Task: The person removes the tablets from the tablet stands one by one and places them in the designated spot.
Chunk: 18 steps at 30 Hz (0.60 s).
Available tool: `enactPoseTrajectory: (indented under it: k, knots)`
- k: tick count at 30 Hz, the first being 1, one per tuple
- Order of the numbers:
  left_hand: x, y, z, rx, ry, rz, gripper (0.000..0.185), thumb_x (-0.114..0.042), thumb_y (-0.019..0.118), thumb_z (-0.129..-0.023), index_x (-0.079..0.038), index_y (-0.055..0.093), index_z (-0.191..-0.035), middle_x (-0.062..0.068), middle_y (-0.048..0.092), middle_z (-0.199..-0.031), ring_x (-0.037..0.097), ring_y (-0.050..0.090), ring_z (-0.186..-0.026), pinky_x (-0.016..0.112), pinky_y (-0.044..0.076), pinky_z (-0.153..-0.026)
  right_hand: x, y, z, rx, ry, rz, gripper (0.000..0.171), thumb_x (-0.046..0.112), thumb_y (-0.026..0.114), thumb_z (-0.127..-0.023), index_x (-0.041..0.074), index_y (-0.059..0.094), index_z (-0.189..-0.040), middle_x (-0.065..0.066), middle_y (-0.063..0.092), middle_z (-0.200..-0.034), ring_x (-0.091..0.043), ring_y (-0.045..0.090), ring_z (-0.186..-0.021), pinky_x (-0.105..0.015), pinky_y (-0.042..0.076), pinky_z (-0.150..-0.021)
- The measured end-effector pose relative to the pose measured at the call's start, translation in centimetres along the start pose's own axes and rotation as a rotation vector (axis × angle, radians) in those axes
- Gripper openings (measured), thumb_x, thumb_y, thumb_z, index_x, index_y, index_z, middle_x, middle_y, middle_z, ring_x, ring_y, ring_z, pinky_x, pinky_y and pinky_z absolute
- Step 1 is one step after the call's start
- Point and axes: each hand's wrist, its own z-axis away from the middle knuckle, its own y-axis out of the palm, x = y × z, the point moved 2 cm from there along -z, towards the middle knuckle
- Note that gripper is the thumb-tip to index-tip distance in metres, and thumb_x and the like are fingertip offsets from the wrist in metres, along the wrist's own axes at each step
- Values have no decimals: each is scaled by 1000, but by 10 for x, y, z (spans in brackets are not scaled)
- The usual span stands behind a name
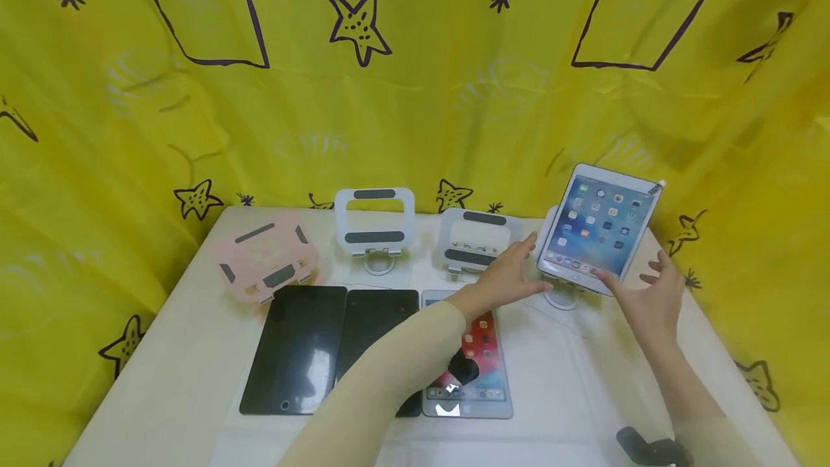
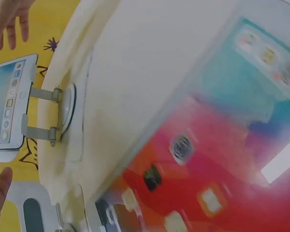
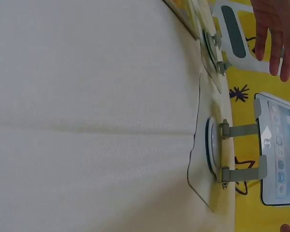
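Lit white tablet [image 1: 598, 228] seated on round-based white stand [image 1: 561, 297], far right of white tabletop [image 1: 558, 366].

To finish well, judged: steady both lower edges, confirm the lip holds, then release evenly. Left hand [image 1: 512, 274] and right hand [image 1: 651, 294] flank the tablet's bottom, each grip spread and relaxed, fingertips touching or just beside it, holding nothing.

We can read no words or numbers anywhere. The app icons on the propped tablet [image 1: 596, 229] are too small to read.
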Motion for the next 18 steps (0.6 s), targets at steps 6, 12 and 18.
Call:
enactPoseTrajectory:
  k: [6, 12, 18]
  knots:
    - [-2, 0, -13, -3, -45, 52, 87, -32, 73, -83, -18, 21, -151, 2, 41, -145, 14, 47, -126, 26, 42, -100, -5, 6, -18, 53, -57, 60, 97, 46, 69, -82, 7, 12, -151, -22, 29, -143, -36, 40, -120, -42, 45, -90]
    - [-9, 3, -26, 54, 20, 163, 82, -21, 72, -83, -9, 25, -149, 10, 44, -141, 17, 49, -123, 21, 38, -102, -3, 6, -30, 26, -97, 61, 89, 43, 67, -84, 7, 20, -149, -23, 32, -134, -29, 39, -104, -23, 34, -72]
    - [-11, 9, -35, 19, -66, 372, 71, -14, 71, -84, -7, 35, -145, 10, 53, -134, 17, 53, -119, 19, 41, -98, -1, 5, -33, 50, -89, 44, 84, 41, 66, -86, 10, 21, -149, -22, 32, -133, -24, 38, -97, -13, 35, -63]
